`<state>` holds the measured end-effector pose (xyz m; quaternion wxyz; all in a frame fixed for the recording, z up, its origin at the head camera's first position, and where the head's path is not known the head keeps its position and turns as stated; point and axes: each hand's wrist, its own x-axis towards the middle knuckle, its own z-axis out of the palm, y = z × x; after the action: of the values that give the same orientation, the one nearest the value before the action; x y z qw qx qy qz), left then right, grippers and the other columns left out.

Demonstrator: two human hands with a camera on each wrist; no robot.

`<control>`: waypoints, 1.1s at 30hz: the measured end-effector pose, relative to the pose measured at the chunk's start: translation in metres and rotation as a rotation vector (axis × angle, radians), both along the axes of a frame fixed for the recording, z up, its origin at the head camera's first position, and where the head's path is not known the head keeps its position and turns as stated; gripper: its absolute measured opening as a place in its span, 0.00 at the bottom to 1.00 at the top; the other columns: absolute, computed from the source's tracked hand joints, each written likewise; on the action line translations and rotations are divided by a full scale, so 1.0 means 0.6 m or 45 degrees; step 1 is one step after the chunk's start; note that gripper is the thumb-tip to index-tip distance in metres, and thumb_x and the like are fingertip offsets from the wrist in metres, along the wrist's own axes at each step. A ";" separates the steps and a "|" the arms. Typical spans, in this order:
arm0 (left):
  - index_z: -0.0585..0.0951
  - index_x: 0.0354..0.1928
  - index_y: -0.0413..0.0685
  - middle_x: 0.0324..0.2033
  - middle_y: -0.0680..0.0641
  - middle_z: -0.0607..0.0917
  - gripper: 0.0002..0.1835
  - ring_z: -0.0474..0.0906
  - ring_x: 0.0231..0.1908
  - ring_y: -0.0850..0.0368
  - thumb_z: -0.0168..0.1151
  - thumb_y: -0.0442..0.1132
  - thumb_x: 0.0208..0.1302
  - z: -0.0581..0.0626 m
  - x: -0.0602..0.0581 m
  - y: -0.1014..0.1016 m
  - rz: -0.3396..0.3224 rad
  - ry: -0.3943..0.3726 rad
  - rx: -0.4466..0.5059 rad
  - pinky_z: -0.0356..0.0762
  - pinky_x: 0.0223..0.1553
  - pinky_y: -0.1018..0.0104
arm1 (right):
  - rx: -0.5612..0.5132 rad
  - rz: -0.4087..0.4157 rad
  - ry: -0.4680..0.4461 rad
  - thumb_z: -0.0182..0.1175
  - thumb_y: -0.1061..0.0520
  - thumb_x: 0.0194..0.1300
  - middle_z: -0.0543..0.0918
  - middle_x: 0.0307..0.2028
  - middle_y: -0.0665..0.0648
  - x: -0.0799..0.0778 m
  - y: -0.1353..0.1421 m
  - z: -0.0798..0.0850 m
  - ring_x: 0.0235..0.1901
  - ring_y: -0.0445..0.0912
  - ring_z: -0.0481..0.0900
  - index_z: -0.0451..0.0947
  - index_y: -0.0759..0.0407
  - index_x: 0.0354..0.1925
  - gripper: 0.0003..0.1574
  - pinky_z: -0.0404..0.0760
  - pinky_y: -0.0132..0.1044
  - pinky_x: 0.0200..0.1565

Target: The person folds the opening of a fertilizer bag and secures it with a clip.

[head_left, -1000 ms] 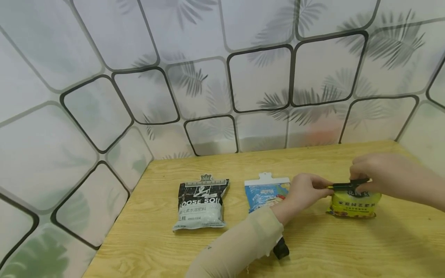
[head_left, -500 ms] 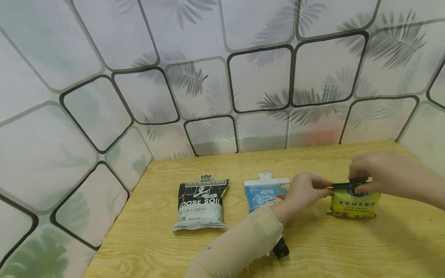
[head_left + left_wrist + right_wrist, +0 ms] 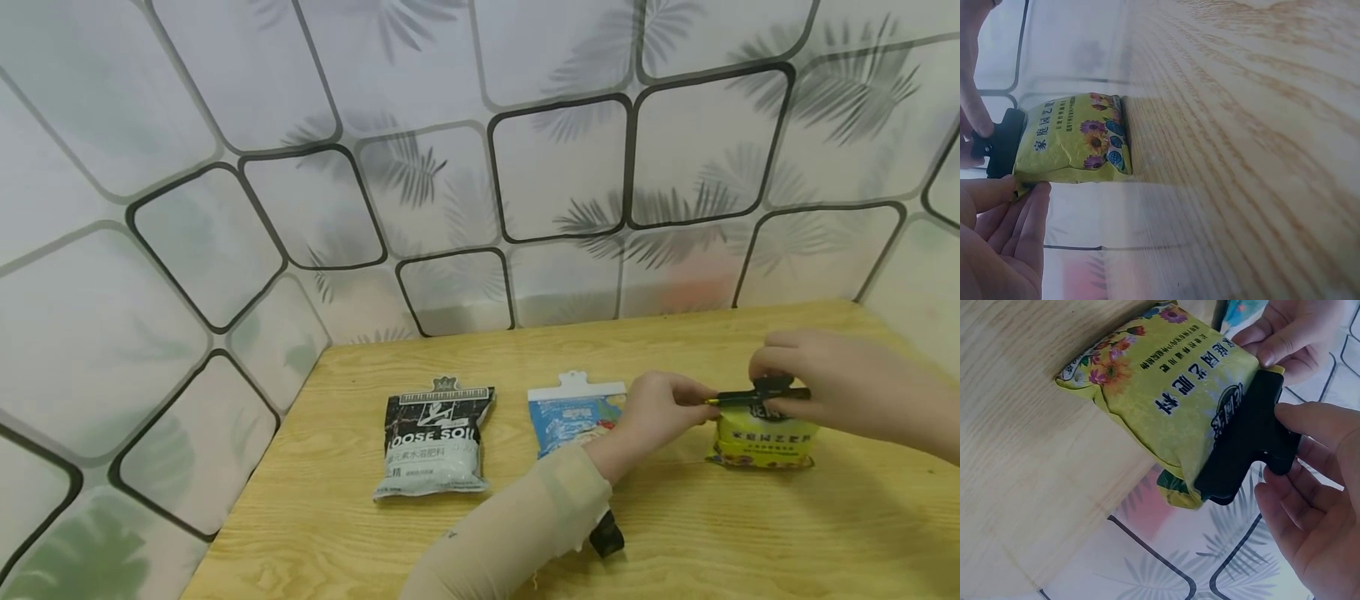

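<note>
A yellow bag of garden fertilizer (image 3: 767, 440) with flowers printed near its base stands on the right side of the table. Across its top edge sits a black clip (image 3: 1249, 442). My left hand (image 3: 658, 414) pinches the bag's top corner beside the clip's end, as the left wrist view shows with the bag (image 3: 1075, 140) between thumb and fingers. My right hand (image 3: 832, 379) holds the clip by its handle, thumb on one side and fingers on the other. In the right wrist view a folded corner of the bag sticks out past the clip.
Left on the table lies a black and silver "LOOSE SOIL" bag (image 3: 431, 446) with a decorated clip. A blue bag (image 3: 562, 425) with a white clip lies mid-table, partly behind my left arm. A black object (image 3: 606, 535) shows below that arm. Patterned walls (image 3: 562, 167) border the table.
My right hand's fingers and the clip's handle have shifted slightly, and the clip's right end now shows. The left hand keeps its pinch on the bag's corner.
</note>
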<state>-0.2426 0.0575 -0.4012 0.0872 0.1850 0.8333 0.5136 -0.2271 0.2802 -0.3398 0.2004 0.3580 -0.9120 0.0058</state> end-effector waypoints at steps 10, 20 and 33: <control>0.93 0.50 0.55 0.41 0.56 0.95 0.09 0.83 0.30 0.74 0.73 0.39 0.71 0.001 0.003 -0.002 -0.007 -0.017 0.016 0.82 0.35 0.77 | -0.037 -0.045 -0.022 0.90 0.56 0.38 0.75 0.32 0.36 0.000 0.010 -0.011 0.29 0.27 0.71 0.82 0.42 0.33 0.28 0.76 0.31 0.28; 0.93 0.50 0.54 0.42 0.56 0.95 0.09 0.84 0.32 0.74 0.73 0.38 0.70 0.002 0.006 -0.004 -0.006 -0.027 0.024 0.83 0.37 0.77 | -0.082 -0.073 -0.054 0.90 0.57 0.35 0.77 0.33 0.37 -0.006 0.031 -0.029 0.30 0.31 0.75 0.82 0.42 0.33 0.30 0.76 0.31 0.28; 0.93 0.50 0.53 0.43 0.55 0.95 0.10 0.85 0.32 0.72 0.73 0.38 0.70 0.002 0.006 -0.004 -0.002 -0.072 0.061 0.84 0.38 0.76 | -0.075 -0.101 -0.027 0.90 0.56 0.34 0.80 0.33 0.38 -0.004 0.056 -0.038 0.29 0.31 0.77 0.82 0.44 0.32 0.28 0.82 0.32 0.29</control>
<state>-0.2392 0.0554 -0.3999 0.1068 0.1731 0.8177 0.5384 -0.2293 0.3138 -0.3623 0.2012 0.3154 -0.9270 0.0285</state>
